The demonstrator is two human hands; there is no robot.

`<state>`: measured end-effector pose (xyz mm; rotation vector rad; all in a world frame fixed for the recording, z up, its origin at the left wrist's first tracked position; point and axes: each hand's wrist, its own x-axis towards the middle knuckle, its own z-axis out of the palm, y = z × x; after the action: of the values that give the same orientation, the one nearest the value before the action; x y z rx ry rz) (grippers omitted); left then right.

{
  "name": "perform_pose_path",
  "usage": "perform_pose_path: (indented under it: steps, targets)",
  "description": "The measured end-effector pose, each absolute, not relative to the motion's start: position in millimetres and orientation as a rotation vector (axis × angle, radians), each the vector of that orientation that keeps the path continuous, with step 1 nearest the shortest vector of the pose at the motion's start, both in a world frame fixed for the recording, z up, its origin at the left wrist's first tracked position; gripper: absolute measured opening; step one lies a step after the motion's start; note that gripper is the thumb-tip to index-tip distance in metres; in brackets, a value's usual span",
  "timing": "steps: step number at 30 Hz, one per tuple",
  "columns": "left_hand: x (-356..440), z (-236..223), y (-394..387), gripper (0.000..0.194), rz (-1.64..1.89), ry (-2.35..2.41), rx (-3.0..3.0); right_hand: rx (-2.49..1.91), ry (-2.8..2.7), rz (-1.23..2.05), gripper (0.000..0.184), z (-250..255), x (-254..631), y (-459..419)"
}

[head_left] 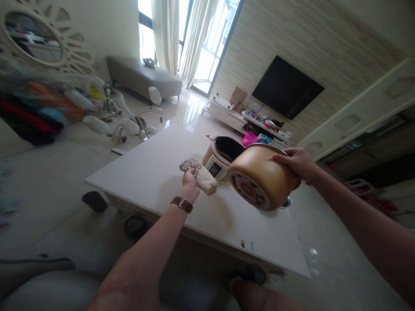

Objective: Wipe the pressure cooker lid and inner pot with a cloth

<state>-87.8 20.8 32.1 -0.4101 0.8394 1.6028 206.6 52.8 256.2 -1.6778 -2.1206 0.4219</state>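
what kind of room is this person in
It looks like a living room in a home: a wall-mounted television above a low white cabinet, a padded bench by the window, and long pale curtains.

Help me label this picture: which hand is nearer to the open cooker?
Left. The left hand, holding a cloth, is just left of the cooker; the right hand is farther off to its right, with the tilted pot it grips in between.

Bare forearms (145, 252), a brown strap (187, 207) with silvery buckle (182, 202) on the left wrist (190, 196) — dark footwear (258, 274), perhaps slippers.
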Motion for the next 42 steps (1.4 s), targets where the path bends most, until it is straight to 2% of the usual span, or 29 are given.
perform_pose_path:
  steps: [3, 5, 9, 13, 18, 24, 36, 42]
  targets:
    - [-83, 33, 18, 0.013, 1.556, 0.872, -0.392, -1.678, -2.356, 0.557, 0.062, 233, 208, 5]
    - [-80, 33, 17, 0.013, 1.555, 0.87, -0.362, -1.635, -2.503, 0.485, 0.065, 209, 209, -21]
    - [-74, 30, 15, 0.011, 1.604, 0.909, -0.242, -1.355, -2.763, 0.187, 0.067, 150, 213, -56]
    - [-73, 32, 12, 0.016, 1.752, 0.959, 0.021, -1.022, -2.871, -0.079, 0.056, 100, 219, -76]
    - [-76, 37, 11, 0.014, 1.908, 0.979, 0.388, -0.593, -2.854, -0.397, 0.048, 61, 216, -82]
    - [-77, 37, 3, 0.011, 1.883, 1.101, 0.864, -0.363, -2.85, -0.467, 0.042, 28, 206, -80]
    - [-60, 45, -6, 0.022, 1.789, 1.081, 0.734, -0.314, -2.887, -0.474, 0.044, -4, 208, -83]
    - [-51, 41, -5, 0.02, 1.771, 1.051, 0.809, -0.36, -2.849, -0.418, 0.042, -16, 221, -84]
